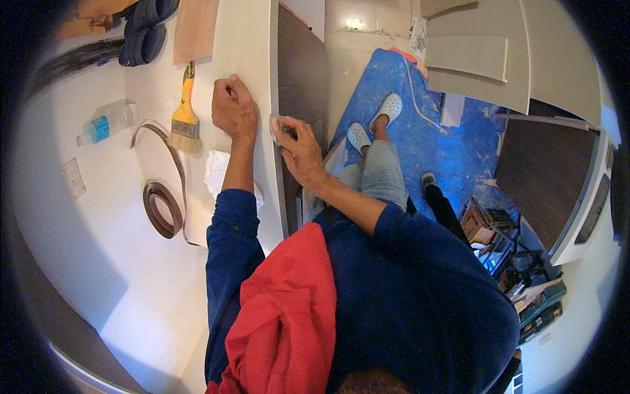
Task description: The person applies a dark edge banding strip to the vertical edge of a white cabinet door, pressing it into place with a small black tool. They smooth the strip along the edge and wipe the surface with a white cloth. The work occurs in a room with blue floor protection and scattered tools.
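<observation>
My left hand (235, 108) is a closed fist resting on the white panel (259, 39) near its long edge. Its curled fingers hide whatever may be inside. At that edge my right hand (302, 150) pinches a small pale pad (275, 131), pressed against the corner of the panel; whether it is cloth or paper I cannot tell. A flat paintbrush (186, 111) with a yellow handle lies left of my left fist. Crumpled white paper or cloth (216, 172) sits partly under my left forearm. Beside it is a coil of brown edging strip (163, 210), its loose end curving up toward the brush.
A clear plastic bottle (111, 123), dark sandals (144, 39) and a wooden board (195, 31) lie on the left. Blue sheeting (394, 85) covers the floor at right, with pale panels (467, 56) above it. Another person's shoe (428, 180) and tools (508, 256) are right of me.
</observation>
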